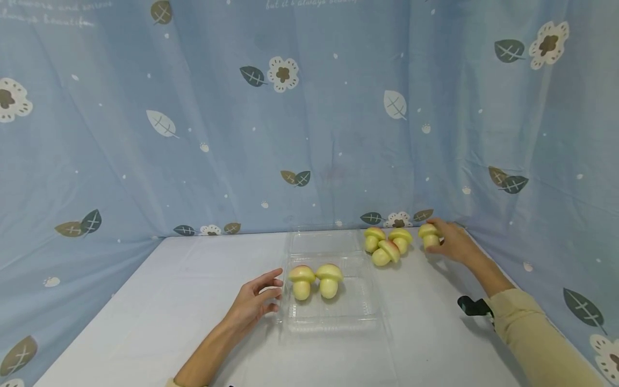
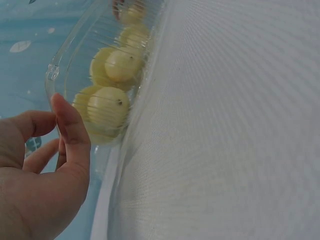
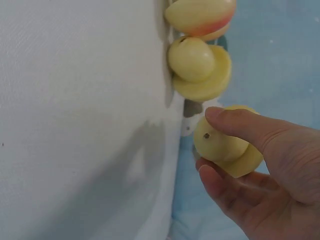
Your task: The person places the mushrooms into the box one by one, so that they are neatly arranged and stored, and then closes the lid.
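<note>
My right hand grips a yellow-green toy mushroom between thumb and fingers, at the far right of the table. Just left of it lie several similar mushrooms, some with reddish patches on their caps. A clear plastic box lies with its lid folded back, and two mushrooms sit side by side inside. Beside the box's left wall is my left hand, its fingers loosely bent and spread. In the left wrist view its fingertips are at the rim; whether they touch it I cannot tell.
A white cloth covers the table. Blue patterned curtain hangs behind and along both sides, close to the right hand. A black object shows by the right sleeve.
</note>
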The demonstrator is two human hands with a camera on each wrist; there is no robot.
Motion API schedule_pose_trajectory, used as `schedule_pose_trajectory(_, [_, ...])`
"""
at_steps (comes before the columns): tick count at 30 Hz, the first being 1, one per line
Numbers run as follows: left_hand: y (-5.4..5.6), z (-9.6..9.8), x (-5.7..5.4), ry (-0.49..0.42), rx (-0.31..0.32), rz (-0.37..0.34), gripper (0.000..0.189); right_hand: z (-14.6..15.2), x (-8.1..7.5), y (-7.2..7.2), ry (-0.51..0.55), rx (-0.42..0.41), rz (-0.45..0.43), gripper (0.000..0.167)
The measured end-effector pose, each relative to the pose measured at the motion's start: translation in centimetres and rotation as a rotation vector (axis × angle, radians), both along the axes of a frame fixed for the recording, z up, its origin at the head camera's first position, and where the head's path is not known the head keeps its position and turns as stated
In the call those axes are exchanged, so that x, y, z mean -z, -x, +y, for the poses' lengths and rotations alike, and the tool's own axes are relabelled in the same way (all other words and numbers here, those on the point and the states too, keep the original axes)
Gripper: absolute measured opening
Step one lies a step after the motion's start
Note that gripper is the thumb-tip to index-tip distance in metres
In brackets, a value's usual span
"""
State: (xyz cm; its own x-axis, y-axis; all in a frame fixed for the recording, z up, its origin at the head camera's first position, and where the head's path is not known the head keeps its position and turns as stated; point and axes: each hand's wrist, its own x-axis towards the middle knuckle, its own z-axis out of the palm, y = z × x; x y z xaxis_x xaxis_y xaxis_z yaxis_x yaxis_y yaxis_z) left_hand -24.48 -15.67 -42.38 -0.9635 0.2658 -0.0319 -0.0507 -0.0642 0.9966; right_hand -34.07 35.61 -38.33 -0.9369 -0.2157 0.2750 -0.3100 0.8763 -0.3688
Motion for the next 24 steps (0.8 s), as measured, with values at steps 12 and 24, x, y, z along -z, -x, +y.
schedule_pose_trajectory(12, [0.1,0.0,0.1,-0.01,-0.004,-0.001,0.06,-1.0,-0.8,-1.4,-0.01,-0.008,0.057,0.073])
schedule_pose_trajectory(24, [0.1,-0.1,0.2,-0.003,-0.013,-0.011,0.06,-2.1,-1.1,-2.5,0.021,-0.027,0.056,0.076])
